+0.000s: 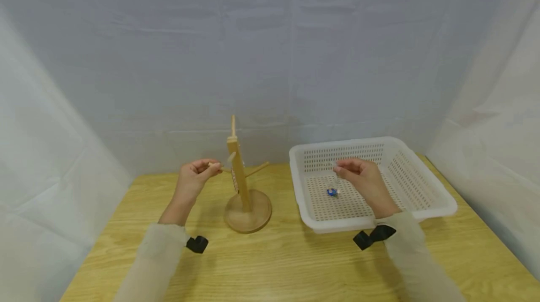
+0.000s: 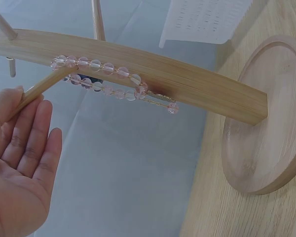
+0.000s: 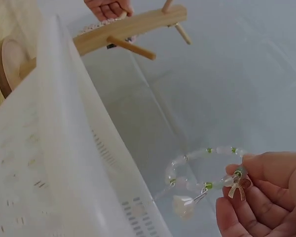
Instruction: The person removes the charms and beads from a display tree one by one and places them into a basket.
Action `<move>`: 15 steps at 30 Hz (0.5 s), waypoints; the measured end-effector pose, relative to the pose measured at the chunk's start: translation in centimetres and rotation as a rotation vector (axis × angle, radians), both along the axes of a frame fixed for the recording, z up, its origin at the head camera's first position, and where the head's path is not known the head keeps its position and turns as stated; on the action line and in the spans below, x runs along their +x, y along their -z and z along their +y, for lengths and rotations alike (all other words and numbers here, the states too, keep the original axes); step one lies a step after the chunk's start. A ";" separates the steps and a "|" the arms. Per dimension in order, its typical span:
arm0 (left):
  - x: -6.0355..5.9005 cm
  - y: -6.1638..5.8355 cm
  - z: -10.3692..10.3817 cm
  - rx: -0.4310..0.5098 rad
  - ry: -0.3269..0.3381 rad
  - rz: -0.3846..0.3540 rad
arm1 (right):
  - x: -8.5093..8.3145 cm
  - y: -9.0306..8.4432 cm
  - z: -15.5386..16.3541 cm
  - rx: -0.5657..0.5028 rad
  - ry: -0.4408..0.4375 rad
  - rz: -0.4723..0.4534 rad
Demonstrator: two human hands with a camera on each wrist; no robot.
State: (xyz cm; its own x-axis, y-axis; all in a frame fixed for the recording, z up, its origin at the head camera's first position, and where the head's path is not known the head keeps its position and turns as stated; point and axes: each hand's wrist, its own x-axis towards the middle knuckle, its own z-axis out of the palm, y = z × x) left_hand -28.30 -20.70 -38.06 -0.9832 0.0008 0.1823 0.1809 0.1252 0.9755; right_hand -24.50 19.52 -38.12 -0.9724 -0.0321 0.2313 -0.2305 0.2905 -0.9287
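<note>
My left hand (image 1: pixel 191 181) pinches the end of a thin wooden peg (image 2: pixel 48 83) on an upright wooden jewelry stand (image 1: pixel 240 175). From that same peg hangs a pink and clear beaded bracelet (image 2: pixel 108 68), close against the post. Over the white plastic basket (image 1: pixel 301 189), my right hand (image 1: pixel 364 182) pinches a bracelet of clear and green beads (image 3: pixel 219 185) between thumb and fingers. A gold bow charm (image 3: pixel 239 187) and a pale, whitish pendant (image 3: pixel 183 206) dangle from it. Below that hand, a small blue item (image 1: pixel 332 192) shows at the basket; its kind is unclear.
The stand's round base (image 1: pixel 249 213) sits on the wooden table (image 1: pixel 270 264), left of the basket. Other pegs (image 3: pixel 133 48) stick out from the post. Pale cloth (image 1: pixel 261 58) hangs behind the table and on both sides.
</note>
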 end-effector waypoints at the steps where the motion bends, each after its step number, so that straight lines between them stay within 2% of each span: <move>1: 0.0 0.0 0.0 0.002 0.000 0.000 | -0.1 0.1 0.2 0.003 0.003 -0.006; 15: 0.0 0.1 -0.1 0.011 0.007 0.003 | -0.5 1.0 2.0 0.065 0.075 -0.034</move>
State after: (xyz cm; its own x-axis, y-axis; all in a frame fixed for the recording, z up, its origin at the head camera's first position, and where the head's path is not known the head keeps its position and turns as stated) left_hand -28.30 -20.83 -38.21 -0.9828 0.0061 0.1848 0.1843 0.1134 0.9763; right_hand -24.99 21.49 -39.16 -0.9799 0.0276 0.1976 -0.1740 0.3660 -0.9142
